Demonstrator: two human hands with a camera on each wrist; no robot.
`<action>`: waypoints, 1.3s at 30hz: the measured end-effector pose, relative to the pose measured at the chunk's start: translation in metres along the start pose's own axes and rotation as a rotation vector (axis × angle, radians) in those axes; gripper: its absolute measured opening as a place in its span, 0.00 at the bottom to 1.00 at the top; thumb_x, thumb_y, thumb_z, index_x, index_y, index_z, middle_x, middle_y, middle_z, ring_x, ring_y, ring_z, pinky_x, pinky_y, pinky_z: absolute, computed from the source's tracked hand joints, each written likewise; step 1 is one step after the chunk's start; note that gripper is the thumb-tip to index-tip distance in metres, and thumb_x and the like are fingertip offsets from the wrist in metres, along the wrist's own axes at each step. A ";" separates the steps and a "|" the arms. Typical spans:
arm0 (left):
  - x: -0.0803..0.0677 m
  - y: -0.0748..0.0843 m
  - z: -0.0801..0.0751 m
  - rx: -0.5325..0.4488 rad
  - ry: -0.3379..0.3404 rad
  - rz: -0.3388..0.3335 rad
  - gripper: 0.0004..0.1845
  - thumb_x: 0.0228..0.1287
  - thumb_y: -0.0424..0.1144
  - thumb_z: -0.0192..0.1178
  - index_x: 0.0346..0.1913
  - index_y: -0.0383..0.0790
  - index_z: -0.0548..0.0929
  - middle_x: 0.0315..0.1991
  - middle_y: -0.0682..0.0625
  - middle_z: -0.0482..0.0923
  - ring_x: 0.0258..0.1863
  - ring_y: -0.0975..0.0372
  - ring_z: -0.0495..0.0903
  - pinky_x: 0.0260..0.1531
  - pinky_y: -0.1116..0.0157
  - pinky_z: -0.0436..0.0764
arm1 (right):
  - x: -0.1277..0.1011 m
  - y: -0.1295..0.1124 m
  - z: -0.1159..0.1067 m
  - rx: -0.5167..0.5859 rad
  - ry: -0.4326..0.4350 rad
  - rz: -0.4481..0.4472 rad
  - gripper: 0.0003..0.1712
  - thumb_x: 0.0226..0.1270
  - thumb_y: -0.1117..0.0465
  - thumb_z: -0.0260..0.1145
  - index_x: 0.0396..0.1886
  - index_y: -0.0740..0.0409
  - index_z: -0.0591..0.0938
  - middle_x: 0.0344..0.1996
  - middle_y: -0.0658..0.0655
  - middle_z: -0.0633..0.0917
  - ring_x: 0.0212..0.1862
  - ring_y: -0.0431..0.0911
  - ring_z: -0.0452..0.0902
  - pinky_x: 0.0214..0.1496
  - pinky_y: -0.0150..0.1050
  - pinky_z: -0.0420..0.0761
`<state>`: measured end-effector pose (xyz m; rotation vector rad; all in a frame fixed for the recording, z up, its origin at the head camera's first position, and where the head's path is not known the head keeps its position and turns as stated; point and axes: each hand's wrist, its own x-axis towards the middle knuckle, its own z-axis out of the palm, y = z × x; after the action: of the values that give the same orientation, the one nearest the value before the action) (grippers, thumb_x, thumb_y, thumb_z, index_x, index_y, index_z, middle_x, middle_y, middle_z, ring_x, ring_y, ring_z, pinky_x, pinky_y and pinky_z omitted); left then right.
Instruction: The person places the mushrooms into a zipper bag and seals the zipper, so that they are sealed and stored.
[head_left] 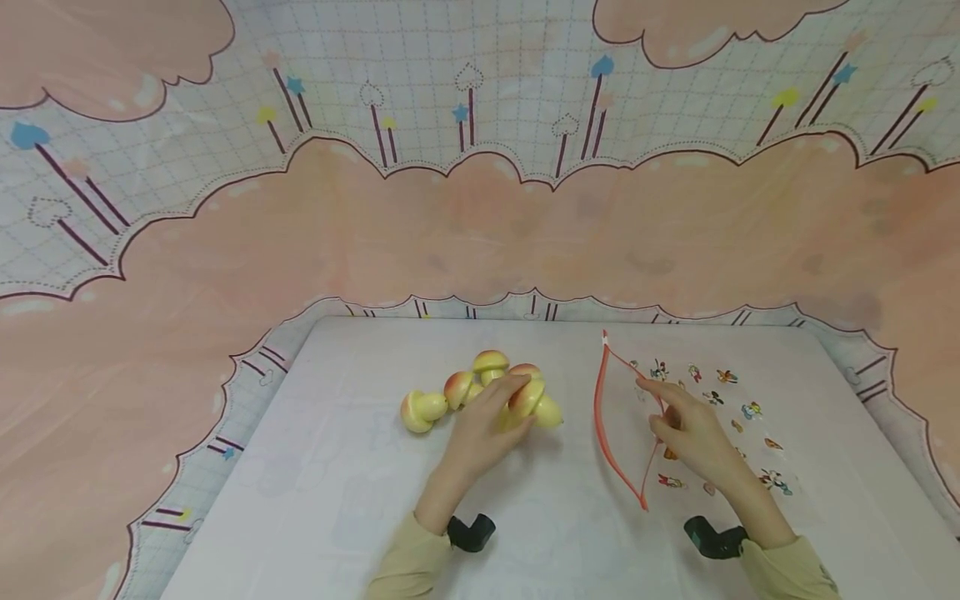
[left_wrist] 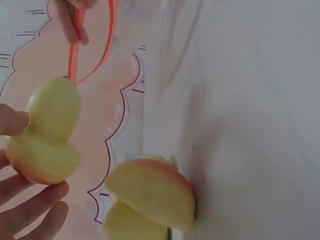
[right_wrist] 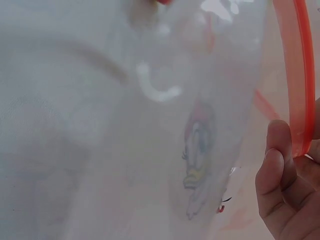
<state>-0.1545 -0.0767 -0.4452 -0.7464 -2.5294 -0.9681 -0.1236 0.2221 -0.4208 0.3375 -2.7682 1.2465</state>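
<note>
Several yellow-and-peach toy mushrooms lie in a cluster on the white tablecloth (head_left: 352, 467). My left hand (head_left: 501, 410) grips one mushroom (head_left: 534, 402) at the cluster's right end; the left wrist view shows this mushroom (left_wrist: 47, 135) between thumb and fingers (left_wrist: 30, 210), with another mushroom (left_wrist: 150, 192) lying beside it. To the right lies a clear zip bag (head_left: 720, 417) printed with cartoon figures. My right hand (head_left: 663, 410) pinches the bag's red rim (head_left: 602, 417), which stands open toward the mushrooms. In the right wrist view the fingers (right_wrist: 280, 185) hold the rim (right_wrist: 297, 75).
Other mushrooms lie at the left (head_left: 420, 411), the middle (head_left: 458, 388) and the back (head_left: 491, 364) of the cluster. A pink cloud-print cloth (head_left: 480, 233) hangs behind and around the table. Black wrist mounts (head_left: 471, 532) sit near the front edge.
</note>
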 end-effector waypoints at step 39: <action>0.022 0.035 0.032 -0.015 -0.076 0.099 0.28 0.59 0.46 0.65 0.63 0.48 0.74 0.60 0.53 0.77 0.60 0.62 0.76 0.58 0.65 0.77 | 0.000 -0.005 0.002 -0.055 0.000 0.028 0.31 0.61 0.72 0.59 0.66 0.59 0.71 0.52 0.64 0.77 0.26 0.38 0.66 0.19 0.30 0.71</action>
<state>-0.1558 -0.0243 -0.4393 -0.9205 -2.5246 -0.9438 -0.1228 0.2170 -0.4182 0.2956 -2.8108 1.1734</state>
